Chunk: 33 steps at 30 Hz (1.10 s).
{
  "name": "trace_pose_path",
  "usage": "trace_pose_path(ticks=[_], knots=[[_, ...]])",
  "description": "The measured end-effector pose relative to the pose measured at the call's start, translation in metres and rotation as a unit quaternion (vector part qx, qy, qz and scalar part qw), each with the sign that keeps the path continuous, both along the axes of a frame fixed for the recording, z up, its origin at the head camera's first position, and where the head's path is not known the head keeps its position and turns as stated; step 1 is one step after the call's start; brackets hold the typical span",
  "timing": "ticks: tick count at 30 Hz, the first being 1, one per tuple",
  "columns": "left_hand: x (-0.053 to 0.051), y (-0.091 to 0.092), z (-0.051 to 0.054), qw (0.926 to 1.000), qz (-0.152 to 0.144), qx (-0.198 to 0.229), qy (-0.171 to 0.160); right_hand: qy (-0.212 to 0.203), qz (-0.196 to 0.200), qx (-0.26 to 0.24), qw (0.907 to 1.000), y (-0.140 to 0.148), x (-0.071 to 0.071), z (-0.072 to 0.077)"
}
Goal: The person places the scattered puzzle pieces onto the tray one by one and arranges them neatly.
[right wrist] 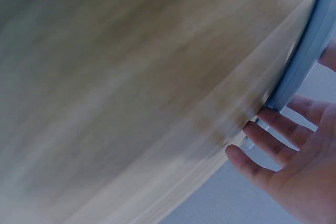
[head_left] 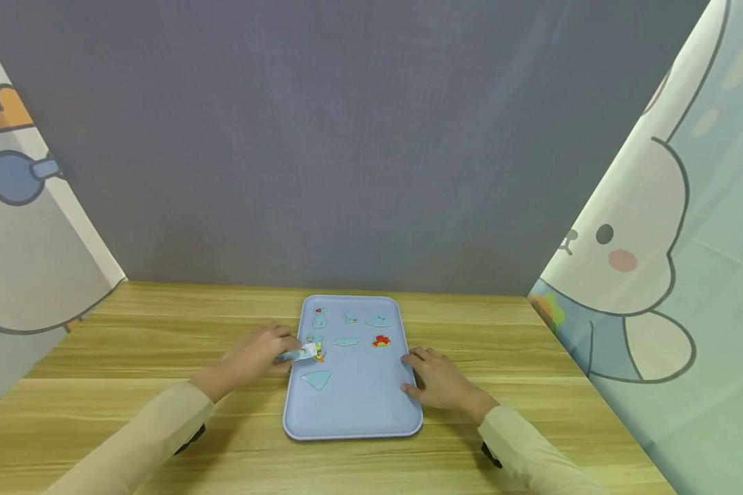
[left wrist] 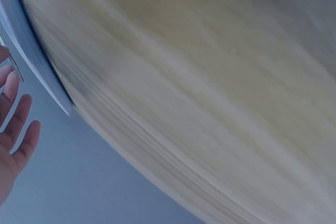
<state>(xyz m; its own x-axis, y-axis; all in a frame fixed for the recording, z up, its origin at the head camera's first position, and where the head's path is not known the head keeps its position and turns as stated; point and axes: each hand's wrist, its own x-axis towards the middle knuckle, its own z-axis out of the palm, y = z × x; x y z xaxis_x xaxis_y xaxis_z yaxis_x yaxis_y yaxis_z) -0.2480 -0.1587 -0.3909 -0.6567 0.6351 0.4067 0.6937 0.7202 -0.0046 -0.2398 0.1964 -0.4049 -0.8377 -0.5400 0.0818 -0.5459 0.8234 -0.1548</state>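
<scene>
A light blue tray [head_left: 359,412] lies on the wooden table. Over its left edge, my left hand [head_left: 263,354] pinches a flat, irregular printed picture piece [head_left: 300,353] between thumb and fingers. In the left wrist view only that hand's fingers [left wrist: 21,116] show clearly, with a thin edge of the piece at the border. Just under the held piece lies a colourful piece [head_left: 320,354], partly covered. At the tray's right rim rests my right hand [head_left: 439,379], its fingers spread and holding nothing; the right wrist view shows its fingertips [right wrist: 265,142] against the rim.
Several other cut pieces lie in the tray: a red and yellow one [head_left: 380,341], a pale strip [head_left: 347,342], a blue triangle [head_left: 317,379] and small ones towards the back. A grey panel [head_left: 328,151] stands behind the table, with cartoon-printed cloths [head_left: 638,275] at both sides.
</scene>
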Motion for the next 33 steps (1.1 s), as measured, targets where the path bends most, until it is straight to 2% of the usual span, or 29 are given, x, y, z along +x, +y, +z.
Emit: trace_pose_path(ticks=[8,12,18,25,33], knots=[[0.004,0.018,-0.001,0.9992,-0.004,-0.005,-0.041,0.000,0.001,0.001,1.0000,0.000,-0.001,-0.001],[0.004,0.025,-0.003,0.9993,-0.007,-0.016,-0.034,-0.002,-0.002,0.001,1.0000,0.001,-0.001,-0.001],[0.003,0.035,-0.005,0.9991,-0.036,-0.020,-0.007,-0.004,-0.006,0.005,1.0000,0.001,-0.001,-0.001],[0.003,0.046,-0.005,0.9985,-0.036,-0.031,-0.027,-0.004,-0.003,0.004,1.0000,0.001,-0.001,0.000],[0.002,0.062,-0.009,0.9977,-0.045,-0.044,-0.025,-0.002,-0.003,0.004,1.0000,0.000,0.001,0.001]])
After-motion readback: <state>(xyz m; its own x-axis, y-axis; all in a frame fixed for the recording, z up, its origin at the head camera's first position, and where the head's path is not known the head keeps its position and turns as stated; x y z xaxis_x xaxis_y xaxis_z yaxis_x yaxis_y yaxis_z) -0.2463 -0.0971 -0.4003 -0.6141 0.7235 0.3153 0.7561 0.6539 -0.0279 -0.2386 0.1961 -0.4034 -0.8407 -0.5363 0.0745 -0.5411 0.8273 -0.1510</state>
